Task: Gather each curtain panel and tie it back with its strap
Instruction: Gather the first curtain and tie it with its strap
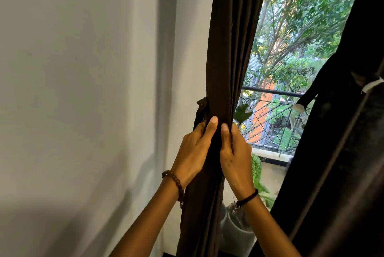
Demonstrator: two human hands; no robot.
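- Curtain panel [228, 48] — dark brown woven cloth, matt, soft-folded above and below the grip.
- Strap [201, 109], just left of the grip: the same matt dark cloth.
- Wall [83, 69] left of the grip — smooth, matt paint.
- Railing [270, 91] beyond the grip: black metal, slight sheen.
- Bracelet [178, 186] below the grip: dull brown links.

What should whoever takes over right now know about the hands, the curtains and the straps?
Left hand and right hand both grip the gathered left panel.
The left strap hangs at the panel's wall-side edge, just above the left hand, and is not yet wrapped round.
The right panel hangs slanted. The right strap dangles loose, seemingly untied.
Done: left panel gathered.
To do: fasten both straps.
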